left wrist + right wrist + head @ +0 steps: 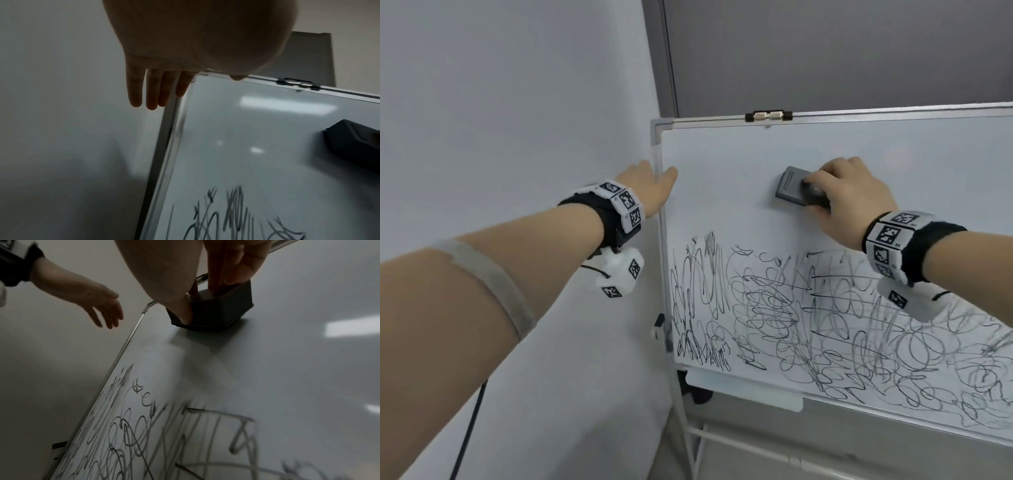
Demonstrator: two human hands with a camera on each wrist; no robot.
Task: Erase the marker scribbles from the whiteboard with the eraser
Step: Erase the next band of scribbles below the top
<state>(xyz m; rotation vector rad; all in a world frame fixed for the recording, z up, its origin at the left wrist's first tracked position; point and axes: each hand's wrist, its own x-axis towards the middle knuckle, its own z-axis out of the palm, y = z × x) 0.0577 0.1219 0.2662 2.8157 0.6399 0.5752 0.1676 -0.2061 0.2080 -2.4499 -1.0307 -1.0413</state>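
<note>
A whiteboard [722,212] on a stand carries dense black marker scribbles [808,318] over its lower half; its upper half is wiped white. My right hand [849,195] grips a dark grey eraser [791,186] and presses it flat on the clean upper part, above the scribbles. In the right wrist view the fingers pinch the eraser [216,311] from both sides. My left hand [650,186] is at the board's left frame near the top corner, fingers straight, thumb over the board face. The left wrist view shows those fingers [152,91] beside the frame [164,138], holding nothing.
A white wall [517,102] stands left of the board and a grey panel [825,51] behind it. A clip [768,115] sits on the top frame. A marker tray [743,387] runs under the board, with the white stand legs [691,438] below.
</note>
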